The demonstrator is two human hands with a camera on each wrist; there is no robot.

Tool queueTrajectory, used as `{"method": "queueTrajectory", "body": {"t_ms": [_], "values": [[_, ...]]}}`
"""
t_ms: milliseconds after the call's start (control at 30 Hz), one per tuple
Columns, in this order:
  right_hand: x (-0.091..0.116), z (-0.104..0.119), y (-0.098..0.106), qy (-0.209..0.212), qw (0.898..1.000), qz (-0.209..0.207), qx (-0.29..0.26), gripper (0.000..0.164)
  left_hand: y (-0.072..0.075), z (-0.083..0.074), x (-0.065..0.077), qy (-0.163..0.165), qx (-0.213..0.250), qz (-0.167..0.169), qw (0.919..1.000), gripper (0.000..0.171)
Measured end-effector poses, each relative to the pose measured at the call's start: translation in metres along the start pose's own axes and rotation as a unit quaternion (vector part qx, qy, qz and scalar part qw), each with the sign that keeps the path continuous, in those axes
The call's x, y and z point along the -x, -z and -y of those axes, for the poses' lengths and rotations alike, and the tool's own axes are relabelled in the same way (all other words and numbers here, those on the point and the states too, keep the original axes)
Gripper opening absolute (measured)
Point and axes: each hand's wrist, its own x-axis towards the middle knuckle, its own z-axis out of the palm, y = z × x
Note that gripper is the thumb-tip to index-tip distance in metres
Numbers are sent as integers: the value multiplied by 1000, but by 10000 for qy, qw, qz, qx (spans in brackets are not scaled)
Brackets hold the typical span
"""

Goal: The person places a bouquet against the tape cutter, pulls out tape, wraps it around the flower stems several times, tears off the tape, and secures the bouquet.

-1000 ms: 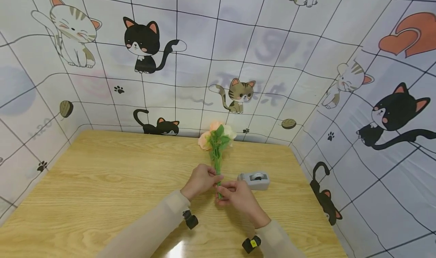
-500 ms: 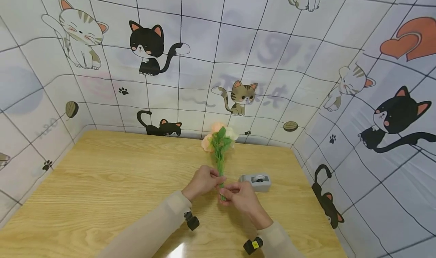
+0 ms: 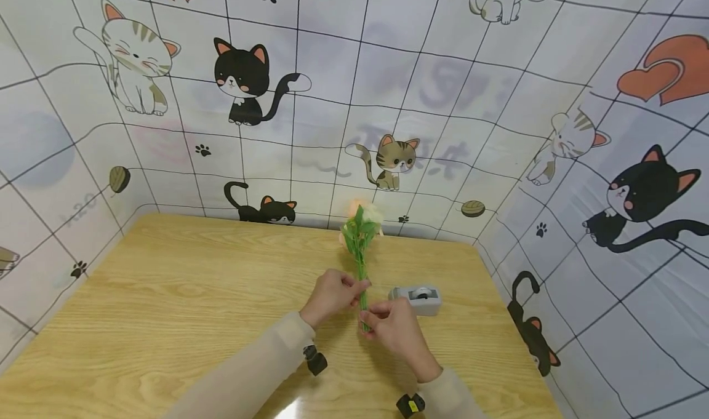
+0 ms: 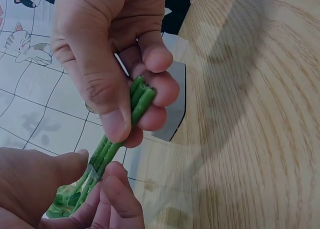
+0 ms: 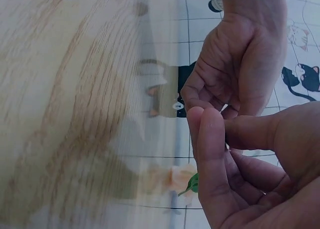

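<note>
A bunch of flowers [image 3: 362, 237] with peach and white blossoms, green leaves and plastic-looking stems is held above the table, blossoms pointing away from me. My left hand [image 3: 332, 296] pinches the stems partway up. Lower down, my right hand [image 3: 397, 330] grips them near the cut ends, thumb against the fingers. In the left wrist view the stem ends [image 4: 144, 100] poke out past the right fingers, and a clear, shiny strip [image 4: 93, 172] lies on the stems beside the left thumb. Hands hide most stems in the right wrist view, where a leaf [image 5: 192, 184] shows.
A grey tape dispenser [image 3: 428, 307] stands on the wooden table [image 3: 210, 283], just right of my right hand. Behind and beside the table hangs a cat-patterned cloth [image 3: 310, 99]. Dark wrist cameras [image 3: 316, 360] sit on both sleeves.
The bunch has turned in my hands: its left peach blossom has gone mostly behind the leaves. Both hands have shifted slightly right and nearer me in the head view, still holding the stems.
</note>
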Motion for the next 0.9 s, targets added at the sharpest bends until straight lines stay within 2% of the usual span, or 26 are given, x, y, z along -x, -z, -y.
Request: {"method": "queueTrajectory", "body": {"t_ms": [167, 267, 433, 533, 567, 600, 767, 800, 867, 900], "values": [[2, 5, -2, 200, 9980, -222, 549, 12, -3, -1, -3, -11, -55, -94, 9999, 37], [2, 6, -5, 427, 9920, -391, 1119, 9, -4, -2, -4, 70, -40, -167, 9998, 35], [1, 6, -10, 864, 9705, -754, 2122, 11, -7, -3, -6, 109, -38, -247, 9996, 29], [1, 4, -13, 1010, 9564, -1005, 2548, 10, -10, -1, -10, 89, -98, -246, 9996, 26], [0, 3, -13, 1036, 9528, -1065, 2649, 10, -13, 8, -17, 66, -105, -202, 9997, 26], [0, 2, -13, 1068, 9491, -1130, 2740, 11, -13, 9, -18, 67, -87, -207, 9997, 26], [-2, 1, -13, 990, 9474, -1185, 2802, 10, -16, 8, -18, 58, 90, -237, 9997, 21], [-2, 1, -13, 959, 9480, -1178, 2797, 10, -15, 0, -12, 92, 148, -265, 9995, 20], [-3, 0, -13, 898, 9501, -1153, 2755, 10, -15, 3, -15, 121, 238, -204, 9994, 19], [-3, 0, -13, 858, 9524, -1123, 2700, 10, -16, 10, -20, 72, 248, -184, 9995, 20]]}}
